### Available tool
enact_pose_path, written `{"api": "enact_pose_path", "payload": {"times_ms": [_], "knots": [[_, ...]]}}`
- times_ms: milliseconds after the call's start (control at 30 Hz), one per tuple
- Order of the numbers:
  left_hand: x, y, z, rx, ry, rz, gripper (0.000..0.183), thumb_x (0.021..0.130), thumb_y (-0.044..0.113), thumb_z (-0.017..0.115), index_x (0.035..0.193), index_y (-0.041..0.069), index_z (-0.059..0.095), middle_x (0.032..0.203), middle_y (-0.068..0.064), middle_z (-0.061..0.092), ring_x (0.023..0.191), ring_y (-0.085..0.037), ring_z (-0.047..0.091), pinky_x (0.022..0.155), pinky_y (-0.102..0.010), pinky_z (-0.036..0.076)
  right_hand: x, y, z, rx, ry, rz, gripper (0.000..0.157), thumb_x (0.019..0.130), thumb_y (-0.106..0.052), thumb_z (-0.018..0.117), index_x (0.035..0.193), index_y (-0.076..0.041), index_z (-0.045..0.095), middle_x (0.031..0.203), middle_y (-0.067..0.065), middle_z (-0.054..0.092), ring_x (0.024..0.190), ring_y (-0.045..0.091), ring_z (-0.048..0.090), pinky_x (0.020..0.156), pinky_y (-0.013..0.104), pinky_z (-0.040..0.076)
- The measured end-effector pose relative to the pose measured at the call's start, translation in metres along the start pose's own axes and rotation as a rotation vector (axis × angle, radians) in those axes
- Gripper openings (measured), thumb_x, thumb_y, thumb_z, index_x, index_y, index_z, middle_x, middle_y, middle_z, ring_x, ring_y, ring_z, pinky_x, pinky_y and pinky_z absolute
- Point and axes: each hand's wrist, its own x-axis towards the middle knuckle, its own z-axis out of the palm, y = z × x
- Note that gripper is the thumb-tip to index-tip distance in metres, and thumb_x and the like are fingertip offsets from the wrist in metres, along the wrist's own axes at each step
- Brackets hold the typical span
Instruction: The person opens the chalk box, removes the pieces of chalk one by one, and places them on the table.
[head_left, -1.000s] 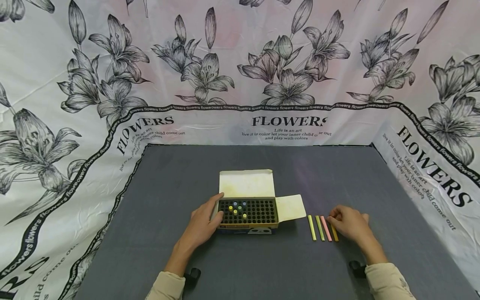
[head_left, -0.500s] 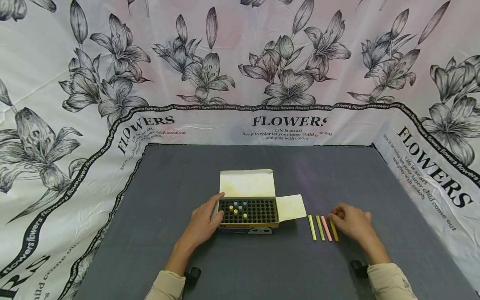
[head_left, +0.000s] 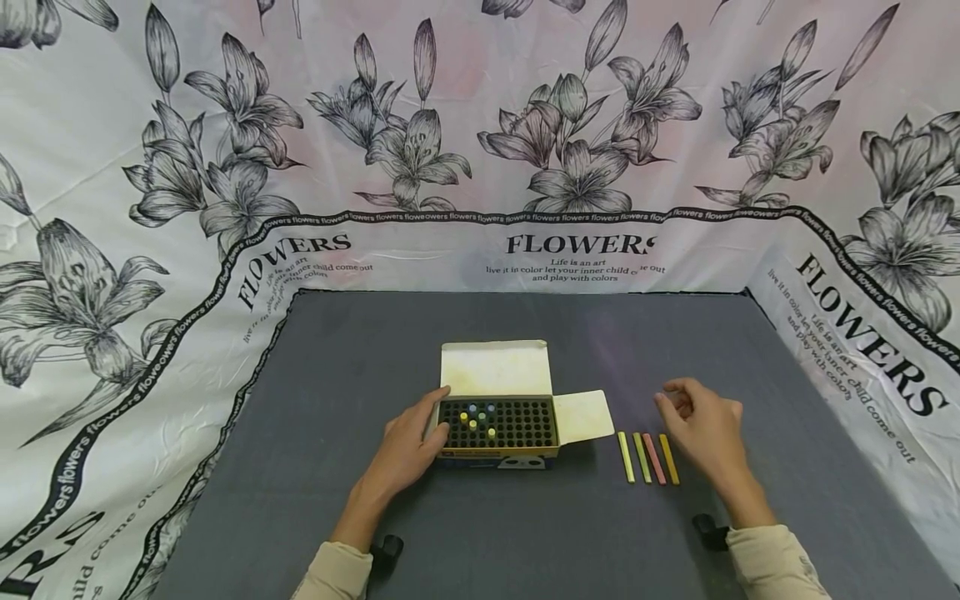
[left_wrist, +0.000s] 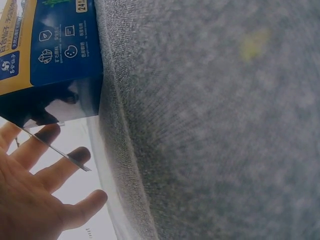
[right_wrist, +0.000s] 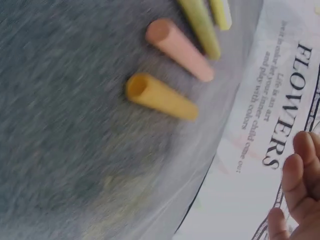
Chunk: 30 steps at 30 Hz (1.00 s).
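Note:
A chalk box (head_left: pixel 498 460) stands with its lid raised and a side flap folded out to the right. Its black holder (head_left: pixel 528 421) has rows of round holes, several of them filled with blue, green and yellow chalks. My left hand (head_left: pixel 408 435) touches the left end of the box, fingers extended and spread in the left wrist view. To the right lies a row of chalk sticks: yellow (head_left: pixel 626 457), green (head_left: pixel 642 458), pink (head_left: pixel 654 458) and orange (head_left: pixel 669 459). Above and right of the orange one, my right hand (head_left: pixel 705 425) hovers, fingers loosely bent, holding nothing.
A dark grey cloth (head_left: pixel 337 358) covers the table. White fabric with printed flowers (head_left: pixel 577 175) hangs behind it and along both sides. The open side flap (head_left: pixel 582 416) reaches close to the yellow chalk.
My right hand has let go of the orange chalk and risen away from it, leaving it in the row. The left hand stays at the box.

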Motion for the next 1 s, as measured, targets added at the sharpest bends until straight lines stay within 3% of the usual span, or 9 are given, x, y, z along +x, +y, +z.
{"api": "enact_pose_path", "payload": {"times_ms": [233, 467, 600, 1000], "knots": [[-0.001, 0.000, 0.000, -0.006, -0.001, -0.004, 0.055, 0.103, 0.028, 0.054, 0.157, 0.027, 0.041, 0.120, -0.005, 0.067, 0.101, -0.026, 0.061, 0.106, -0.063, 0.035, 0.006, -0.015, 0.007, 0.062, 0.115, -0.087, 0.020, 0.087, -0.005, 0.077, 0.105, 0.004, 0.072, 0.075, 0.011, 0.072, 0.067, 0.028, 0.062, 0.082, 0.051, 0.028], [-0.001, -0.001, 0.000, -0.007, 0.005, 0.003, 0.055, 0.103, 0.027, 0.054, 0.157, 0.028, 0.041, 0.109, -0.003, 0.066, 0.094, -0.023, 0.060, 0.104, -0.063, 0.035, 0.008, -0.032, 0.017, 0.142, 0.131, -0.160, 0.024, 0.083, -0.001, 0.079, 0.106, 0.004, 0.072, 0.078, 0.013, 0.071, 0.072, 0.026, 0.057, 0.085, 0.051, 0.028], [-0.001, -0.002, 0.000, -0.006, 0.009, 0.000, 0.055, 0.103, 0.028, 0.054, 0.156, 0.029, 0.041, 0.112, -0.003, 0.067, 0.096, -0.022, 0.060, 0.104, -0.063, 0.035, 0.009, -0.045, 0.025, 0.175, 0.122, -0.201, 0.026, 0.082, -0.001, 0.080, 0.106, 0.002, 0.073, 0.083, 0.013, 0.071, 0.076, 0.025, 0.055, 0.085, 0.049, 0.027], [0.000, -0.002, 0.001, 0.002, 0.008, 0.005, 0.055, 0.103, 0.029, 0.054, 0.156, 0.029, 0.041, 0.104, -0.001, 0.066, 0.086, -0.017, 0.057, 0.103, -0.062, 0.036, 0.012, -0.077, 0.052, 0.200, 0.128, -0.330, 0.024, 0.080, -0.006, 0.082, 0.103, -0.004, 0.075, 0.085, 0.009, 0.068, 0.079, 0.024, 0.054, 0.084, 0.051, 0.029]]}}
